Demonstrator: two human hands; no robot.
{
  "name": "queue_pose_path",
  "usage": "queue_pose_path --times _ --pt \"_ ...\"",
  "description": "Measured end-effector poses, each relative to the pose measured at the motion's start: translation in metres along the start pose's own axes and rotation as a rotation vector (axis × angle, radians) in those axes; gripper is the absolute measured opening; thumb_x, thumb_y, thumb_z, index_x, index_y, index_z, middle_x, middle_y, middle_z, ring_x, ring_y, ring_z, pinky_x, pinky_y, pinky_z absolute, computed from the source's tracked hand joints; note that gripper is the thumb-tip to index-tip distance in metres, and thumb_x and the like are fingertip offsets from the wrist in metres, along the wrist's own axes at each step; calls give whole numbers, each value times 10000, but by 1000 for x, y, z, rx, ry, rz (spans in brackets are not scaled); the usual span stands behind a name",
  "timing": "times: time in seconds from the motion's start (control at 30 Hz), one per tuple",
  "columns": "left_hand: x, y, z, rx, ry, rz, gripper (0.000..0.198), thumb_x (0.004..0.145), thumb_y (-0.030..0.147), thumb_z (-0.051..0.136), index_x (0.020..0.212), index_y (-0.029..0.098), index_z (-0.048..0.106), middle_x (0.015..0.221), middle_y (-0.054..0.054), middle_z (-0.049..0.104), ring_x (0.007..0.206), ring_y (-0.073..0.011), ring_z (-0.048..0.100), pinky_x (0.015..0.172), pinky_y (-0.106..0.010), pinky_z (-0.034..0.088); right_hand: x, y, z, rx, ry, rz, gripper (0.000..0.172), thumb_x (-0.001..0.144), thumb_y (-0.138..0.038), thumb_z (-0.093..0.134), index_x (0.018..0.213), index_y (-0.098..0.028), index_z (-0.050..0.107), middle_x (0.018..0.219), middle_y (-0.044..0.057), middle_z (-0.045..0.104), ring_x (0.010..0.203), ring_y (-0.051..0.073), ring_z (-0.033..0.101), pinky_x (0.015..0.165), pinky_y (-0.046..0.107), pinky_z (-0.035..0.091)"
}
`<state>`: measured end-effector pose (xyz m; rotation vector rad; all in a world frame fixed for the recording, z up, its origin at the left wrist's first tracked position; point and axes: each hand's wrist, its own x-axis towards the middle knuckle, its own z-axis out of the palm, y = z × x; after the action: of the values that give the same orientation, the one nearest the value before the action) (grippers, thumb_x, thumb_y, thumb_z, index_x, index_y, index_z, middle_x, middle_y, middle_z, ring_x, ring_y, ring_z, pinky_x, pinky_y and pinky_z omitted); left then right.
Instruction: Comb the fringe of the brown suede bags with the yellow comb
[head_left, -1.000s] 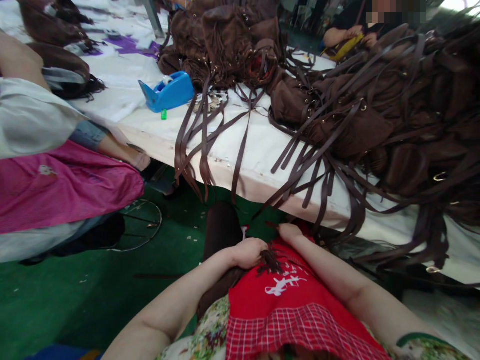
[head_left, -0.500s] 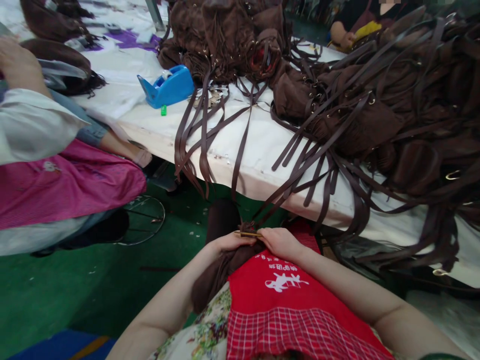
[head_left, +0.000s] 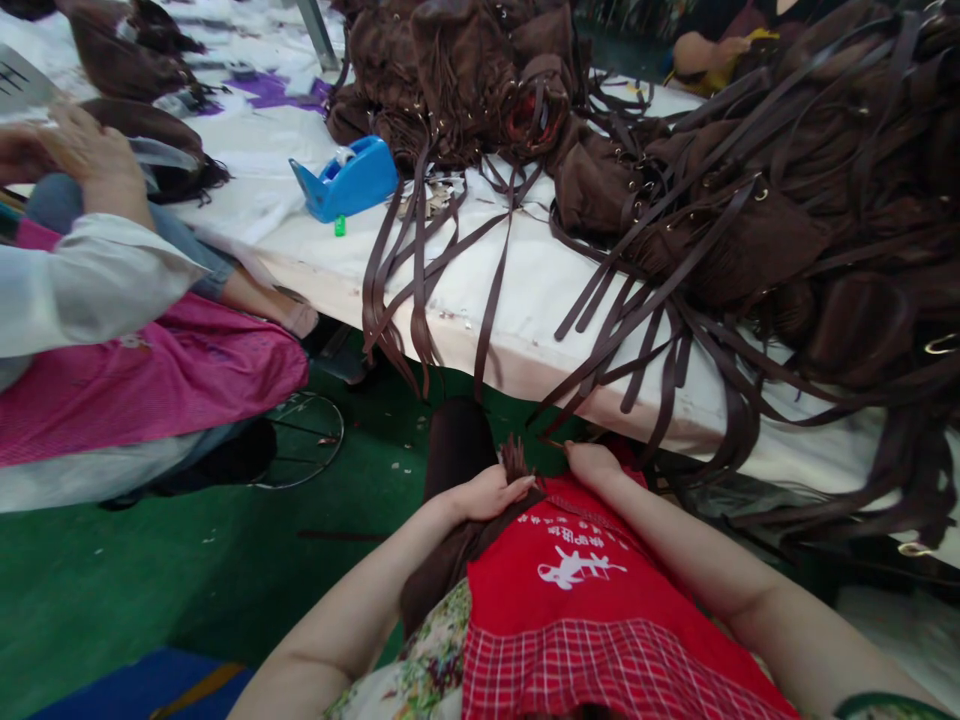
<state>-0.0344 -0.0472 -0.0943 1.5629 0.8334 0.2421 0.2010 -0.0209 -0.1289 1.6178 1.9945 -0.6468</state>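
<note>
My left hand [head_left: 491, 493] is closed on a brown suede piece [head_left: 450, 560] lying over my lap. A bunch of thin brown fringe strips [head_left: 514, 456] sticks up from it beside my fingers. My right hand [head_left: 592, 466] is a little to the right, apart from the left. Its fingers pinch a thin, tan, stick-like piece [head_left: 553, 442] that points left; its exact kind is too small to make out. Under my forearms lies a red apron [head_left: 577, 560] with white print.
A white table [head_left: 517, 330] crosses ahead, bearing piles of brown fringed bags [head_left: 720, 230] with straps hanging over its edge. A blue tape dispenser [head_left: 349, 180] stands there. At left sits a co-worker in a pink apron [head_left: 225, 350]; another person's hand [head_left: 712, 55] shows at the far right.
My right hand has moved right, away from the left, taking the thin stick-like piece with it. The fringe strips now stand exposed by my left hand. The view has shifted slightly.
</note>
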Motion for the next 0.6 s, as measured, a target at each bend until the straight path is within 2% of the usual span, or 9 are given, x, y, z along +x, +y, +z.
queue_pose_path --times 0.07,0.13,0.27,0.33,0.37,0.4,0.47,0.53,0.6 --pt "-1 -5 -2 -63 -2 -12 528 897 586 303 600 180 464 587 22 447 584 -116 407 648 -261 377 -1 11 -1 28 0 16 372 972 -286 272 1009 -134 610 937 160 706 808 237 680 645 307 458" --pt "0 -12 -3 -164 8 -13 514 876 597 353 598 179 461 594 28 436 592 -114 404 641 -255 382 -10 11 -6 63 33 -10 397 987 -354 241 1041 -163 585 968 119 703 857 211 670 677 282 449" --pt "5 -23 -2 -348 27 -68 464 811 597 496 647 164 531 653 11 505 642 -126 450 664 -265 414 -37 -16 -20 226 197 -249 426 998 -395 179 1040 -193 552 931 62 694 847 163 649 712 247 425" --pt "6 -23 -1 -419 9 -88 426 764 581 581 774 156 607 752 -16 586 724 -152 509 715 -279 434 -44 -32 -21 219 241 -378 405 992 -403 216 1024 -191 559 914 71 694 819 175 646 700 257 420" --pt "6 -21 0 -448 -12 -83 423 748 570 609 841 158 626 803 -27 611 764 -163 527 737 -284 438 -44 -38 -20 172 227 -392 385 985 -406 247 1022 -192 565 915 80 696 813 184 647 696 262 421" --pt "6 -19 0 -465 -34 -73 423 743 562 621 876 160 631 822 -29 618 777 -166 532 743 -285 437 -41 -42 -17 119 198 -368 364 977 -403 280 1015 -191 573 909 89 699 806 193 649 691 267 422" --pt "4 -14 0 -459 -53 -58 412 768 564 594 795 154 615 736 -10 578 702 -145 495 696 -273 420 -32 -40 -11 48 141 -252 334 963 -392 325 1021 -189 583 892 105 703 800 210 656 683 275 432" --pt "-1 -11 -2 -442 -22 -69 452 802 583 536 653 157 540 619 21 470 601 -114 400 617 -262 376 -19 -28 -6 39 124 -124 340 963 -371 317 1053 -178 582 888 128 704 809 228 662 684 292 445" --pt "-6 -9 -3 -452 20 -72 476 816 589 512 599 168 473 588 37 399 579 -104 345 596 -258 349 -10 -8 -3 60 133 -36 370 968 -347 289 1058 -150 589 881 159 700 797 246 667 674 317 458"
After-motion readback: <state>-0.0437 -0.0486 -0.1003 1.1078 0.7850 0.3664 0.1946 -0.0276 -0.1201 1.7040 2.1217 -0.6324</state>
